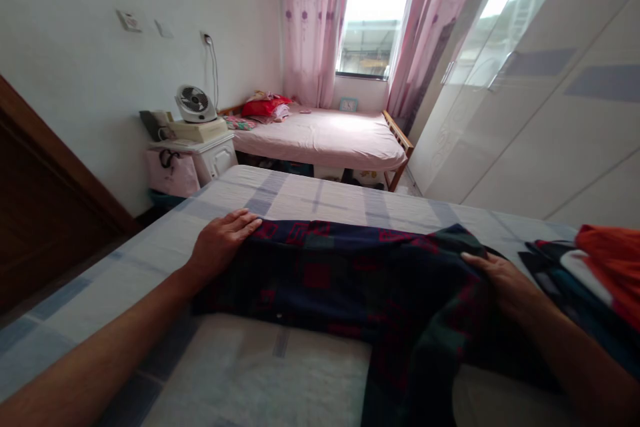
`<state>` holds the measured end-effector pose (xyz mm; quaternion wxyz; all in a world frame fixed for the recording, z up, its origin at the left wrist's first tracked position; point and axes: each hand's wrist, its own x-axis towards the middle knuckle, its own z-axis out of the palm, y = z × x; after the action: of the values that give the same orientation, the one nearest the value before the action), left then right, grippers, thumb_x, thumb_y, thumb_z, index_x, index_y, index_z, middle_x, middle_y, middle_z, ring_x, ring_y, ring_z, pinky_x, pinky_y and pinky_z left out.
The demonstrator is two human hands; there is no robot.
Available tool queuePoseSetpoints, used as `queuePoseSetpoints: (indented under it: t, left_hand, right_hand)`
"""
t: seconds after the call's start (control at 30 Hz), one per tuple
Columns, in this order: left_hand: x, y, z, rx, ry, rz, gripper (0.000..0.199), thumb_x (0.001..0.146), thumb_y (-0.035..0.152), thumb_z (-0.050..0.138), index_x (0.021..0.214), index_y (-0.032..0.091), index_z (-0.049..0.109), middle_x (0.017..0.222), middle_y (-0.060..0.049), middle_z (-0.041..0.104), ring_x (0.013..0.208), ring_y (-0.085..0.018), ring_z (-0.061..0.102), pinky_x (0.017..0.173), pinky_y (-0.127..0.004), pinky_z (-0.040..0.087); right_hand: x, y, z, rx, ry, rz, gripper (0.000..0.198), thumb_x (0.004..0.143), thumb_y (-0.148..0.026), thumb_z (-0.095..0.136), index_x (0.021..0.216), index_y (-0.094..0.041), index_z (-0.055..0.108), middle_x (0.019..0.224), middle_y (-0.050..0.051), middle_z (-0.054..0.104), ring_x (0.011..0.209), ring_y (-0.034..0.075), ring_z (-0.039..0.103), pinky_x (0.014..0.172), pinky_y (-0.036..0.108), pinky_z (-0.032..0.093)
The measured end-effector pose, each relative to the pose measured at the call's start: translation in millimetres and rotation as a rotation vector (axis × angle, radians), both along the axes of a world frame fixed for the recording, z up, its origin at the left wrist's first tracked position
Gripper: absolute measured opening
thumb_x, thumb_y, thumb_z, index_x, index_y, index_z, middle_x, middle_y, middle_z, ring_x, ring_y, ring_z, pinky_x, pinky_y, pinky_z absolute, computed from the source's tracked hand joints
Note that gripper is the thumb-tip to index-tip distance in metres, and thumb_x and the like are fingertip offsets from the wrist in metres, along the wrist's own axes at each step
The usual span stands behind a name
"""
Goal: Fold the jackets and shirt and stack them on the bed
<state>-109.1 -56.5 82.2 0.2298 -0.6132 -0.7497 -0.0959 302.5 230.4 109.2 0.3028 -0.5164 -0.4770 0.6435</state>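
Observation:
A dark navy-and-green shirt (320,277) with red squares and patterns lies across the bed in front of me. One small light spot, perhaps a button, shows near its lower edge. My left hand (223,237) rests on the shirt's left end, fingers stretched out along the upper corner. At the right end, my right hand (505,283) grips the cloth near the upper corner, thumb on top and the other fingers partly hidden. From there, a sleeve-like part (415,373) hangs down toward me. Darker cloth continues beneath my right forearm.
Folded clothes (600,273), orange on top, are stacked at the right. The checked bed sheet (320,193) spreads beneath everything. Beyond are a second bed (325,137), a white nightstand (217,153) with a fan (194,103), and white wardrobe doors (505,140).

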Motion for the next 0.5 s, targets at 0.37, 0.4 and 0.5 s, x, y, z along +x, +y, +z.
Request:
queuePoseSetpoints:
  t: [0.37, 0.4, 0.5]
  left_hand:
    - [-5, 14, 8.2, -0.029, -0.036, 0.260, 0.042, 0.084, 0.009, 0.041, 0.119, 0.018, 0.061, 0.127, -0.012, 0.059, 0.109, -0.027, 0.058, 0.082, -0.036, 0.049]
    - [-7, 18, 12.0, -0.017, -0.036, 0.268, 0.041, 0.086, 0.011, 0.040, 0.120, 0.017, 0.060, 0.128, -0.013, 0.058, 0.110, -0.027, 0.057, 0.084, -0.037, 0.048]
    - [-13, 24, 16.3, -0.008, -0.036, 0.256, 0.041, 0.088, 0.013, 0.038, 0.125, 0.014, 0.056, 0.129, -0.016, 0.057, 0.115, -0.028, 0.054, 0.091, -0.040, 0.044]
  right_hand:
    - [15, 2, -26, 0.010, -0.160, 0.148, 0.049, 0.049, -0.008, 0.073, 0.093, -0.025, 0.061, 0.077, 0.004, 0.074, 0.071, 0.029, 0.070, 0.057, 0.032, 0.058]
    - [16, 2, -27, 0.012, -0.164, 0.140, 0.050, 0.048, -0.009, 0.073, 0.093, -0.025, 0.061, 0.077, 0.004, 0.074, 0.071, 0.029, 0.070, 0.057, 0.032, 0.058]
    - [17, 1, -29, 0.026, -0.142, 0.125, 0.049, 0.048, -0.013, 0.074, 0.092, -0.030, 0.061, 0.079, 0.004, 0.074, 0.071, 0.029, 0.070, 0.056, 0.033, 0.058]
